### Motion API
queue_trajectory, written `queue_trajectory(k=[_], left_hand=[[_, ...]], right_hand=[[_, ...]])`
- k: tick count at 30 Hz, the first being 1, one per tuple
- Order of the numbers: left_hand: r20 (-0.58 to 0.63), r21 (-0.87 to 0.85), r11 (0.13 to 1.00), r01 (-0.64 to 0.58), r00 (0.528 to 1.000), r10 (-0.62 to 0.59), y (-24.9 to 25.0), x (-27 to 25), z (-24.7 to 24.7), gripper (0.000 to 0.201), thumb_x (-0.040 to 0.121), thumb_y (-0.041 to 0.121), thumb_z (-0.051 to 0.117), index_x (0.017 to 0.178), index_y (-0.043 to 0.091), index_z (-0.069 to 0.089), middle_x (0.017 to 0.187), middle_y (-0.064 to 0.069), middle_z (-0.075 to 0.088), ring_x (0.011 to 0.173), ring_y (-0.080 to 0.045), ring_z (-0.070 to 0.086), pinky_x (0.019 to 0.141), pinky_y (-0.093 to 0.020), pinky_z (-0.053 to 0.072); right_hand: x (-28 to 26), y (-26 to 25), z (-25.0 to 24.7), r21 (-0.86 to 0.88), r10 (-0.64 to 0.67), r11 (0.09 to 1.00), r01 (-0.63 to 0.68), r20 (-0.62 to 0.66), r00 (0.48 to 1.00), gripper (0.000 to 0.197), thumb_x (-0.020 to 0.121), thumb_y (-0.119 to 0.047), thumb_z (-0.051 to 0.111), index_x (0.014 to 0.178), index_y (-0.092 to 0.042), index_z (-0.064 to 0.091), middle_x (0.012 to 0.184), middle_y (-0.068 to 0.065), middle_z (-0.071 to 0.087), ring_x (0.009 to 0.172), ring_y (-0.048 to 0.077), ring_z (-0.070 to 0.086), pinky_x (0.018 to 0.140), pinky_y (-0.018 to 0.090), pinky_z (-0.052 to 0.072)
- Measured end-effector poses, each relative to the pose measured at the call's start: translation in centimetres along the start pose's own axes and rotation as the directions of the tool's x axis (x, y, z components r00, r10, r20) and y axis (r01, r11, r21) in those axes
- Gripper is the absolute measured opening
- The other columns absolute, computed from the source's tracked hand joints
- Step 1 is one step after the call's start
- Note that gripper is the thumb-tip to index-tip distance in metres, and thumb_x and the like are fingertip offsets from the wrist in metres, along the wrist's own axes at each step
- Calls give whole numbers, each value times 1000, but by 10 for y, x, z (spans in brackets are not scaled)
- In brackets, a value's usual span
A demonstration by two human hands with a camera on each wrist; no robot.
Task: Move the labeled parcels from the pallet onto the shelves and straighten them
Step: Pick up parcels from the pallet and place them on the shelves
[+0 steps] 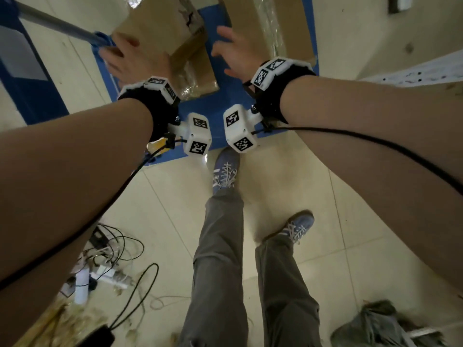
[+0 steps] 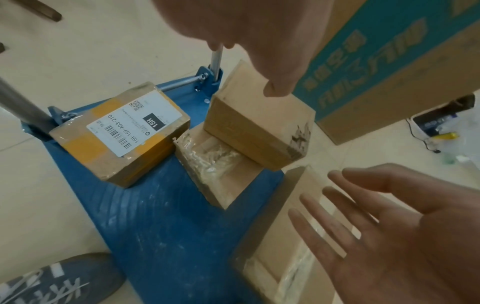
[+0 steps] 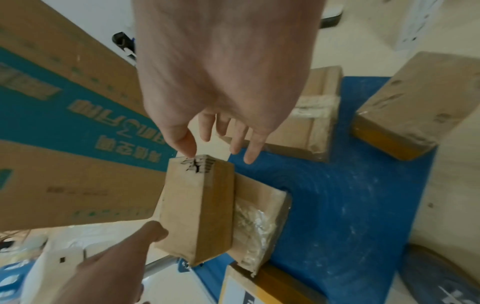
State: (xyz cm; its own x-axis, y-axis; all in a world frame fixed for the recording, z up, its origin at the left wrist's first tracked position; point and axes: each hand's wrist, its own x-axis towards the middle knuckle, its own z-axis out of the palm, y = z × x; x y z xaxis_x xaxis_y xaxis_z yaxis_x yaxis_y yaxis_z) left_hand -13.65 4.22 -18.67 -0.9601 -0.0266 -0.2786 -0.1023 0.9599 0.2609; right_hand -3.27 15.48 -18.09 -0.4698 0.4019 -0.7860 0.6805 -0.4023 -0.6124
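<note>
A plain brown box point(image 1: 162, 26) point(image 2: 259, 131) point(image 3: 197, 205) lies tilted on a flat taped parcel point(image 2: 221, 170) point(image 3: 259, 216) on the blue cart deck point(image 2: 155, 226). My left hand point(image 1: 120, 51) point(image 2: 246, 67) holds the box's end. Its thumb lies on the top face and its fingers curl past the end, mostly hidden. My right hand point(image 1: 225, 46) point(image 3: 221, 148) hovers with fingers spread, the thumb tip almost at the box's torn corner, gripping nothing. A parcel with a white label and yellow tape point(image 2: 122, 133) sits by the cart handle. A long parcel point(image 2: 285, 257) point(image 1: 263, 26) lies under my right hand.
A big carton with teal print point(image 2: 389, 61) point(image 3: 64, 123) stands beside the cart. The cart's metal handle point(image 1: 57, 23) rises at the left. My feet point(image 1: 225, 171) stand at the deck's edge. Loose cables point(image 1: 107, 251) lie on the floor at my left.
</note>
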Motion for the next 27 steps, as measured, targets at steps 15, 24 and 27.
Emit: queue_trajectory(k=[15,24,27], left_hand=[[466,-327,892,313,874,-137,-34,39,29,84,88,34,59,156,11,15,138,-2,53,106,-16,54,84,-27,42],[501,-497,753,432,851,-158,-36,44,22,81,72,31,67,145,10,37,126,-4,58,109,-21,60,96,-38,53],[527,-471,741,479,826,-199,-47,53,20,91,64,44,62,146,15,39,139,-6,54,121,-27,58,99,-42,51]], right_hand=[[51,-7,34,-168,-87,983,79,-39,995,70,97,1,48,158,-9,15,161,10,26,144,26,31,110,24,33],[60,-22,36,-157,-14,987,13,-3,1000,67,95,-11,50,156,-12,23,140,18,47,111,25,50,97,35,50],[57,-15,35,-178,70,981,-72,-17,997,46,91,-27,53,135,-17,52,128,11,51,106,25,50,103,39,44]])
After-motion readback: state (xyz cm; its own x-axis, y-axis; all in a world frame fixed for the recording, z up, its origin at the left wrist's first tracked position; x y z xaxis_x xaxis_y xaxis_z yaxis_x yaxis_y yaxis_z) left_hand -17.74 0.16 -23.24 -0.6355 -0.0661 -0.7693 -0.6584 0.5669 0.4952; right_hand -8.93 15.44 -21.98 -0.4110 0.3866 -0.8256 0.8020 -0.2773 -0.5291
